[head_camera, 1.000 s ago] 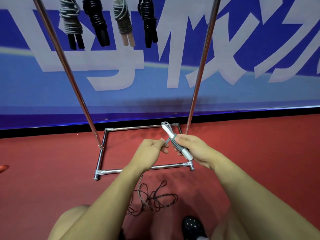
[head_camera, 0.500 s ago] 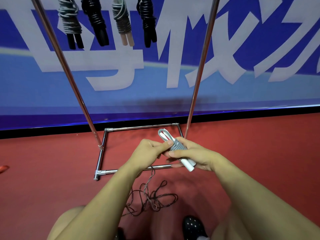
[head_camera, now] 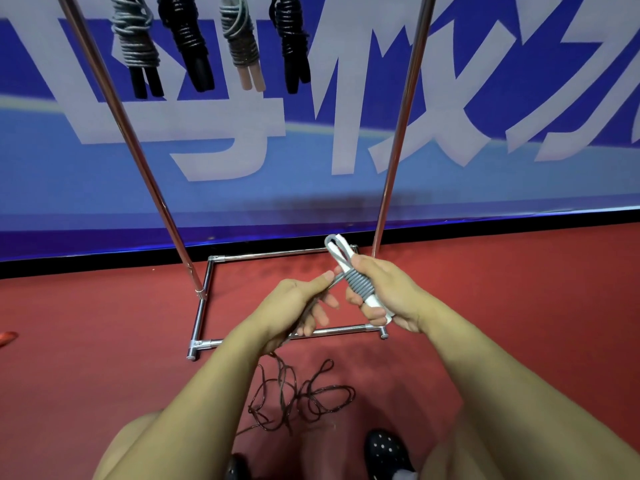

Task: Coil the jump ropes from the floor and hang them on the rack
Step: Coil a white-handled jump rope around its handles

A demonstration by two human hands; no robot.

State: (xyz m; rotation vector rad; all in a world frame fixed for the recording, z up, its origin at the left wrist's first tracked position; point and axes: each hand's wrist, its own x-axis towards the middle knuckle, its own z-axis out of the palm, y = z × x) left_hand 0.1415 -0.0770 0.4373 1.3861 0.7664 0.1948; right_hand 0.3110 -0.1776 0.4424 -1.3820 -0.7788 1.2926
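Right hand [head_camera: 388, 289] in a clenched grip around white jump rope handles [head_camera: 360, 289] wound with grey cord, left hand [head_camera: 298, 306] pinching the cord's free length, loose rope [head_camera: 304, 396] on red floor [head_camera: 104, 341], four coiled ropes [head_camera: 239, 39] hanging on the metal rack [head_camera: 398, 133]

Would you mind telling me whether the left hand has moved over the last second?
Yes. The left hand has dropped toward the rack's front base bar and away from the handles, pulling cord.

Large white Chinese characters run across the blue banner [head_camera: 346, 188] on the wall beyond the hands; they are cropped, so none can be read.
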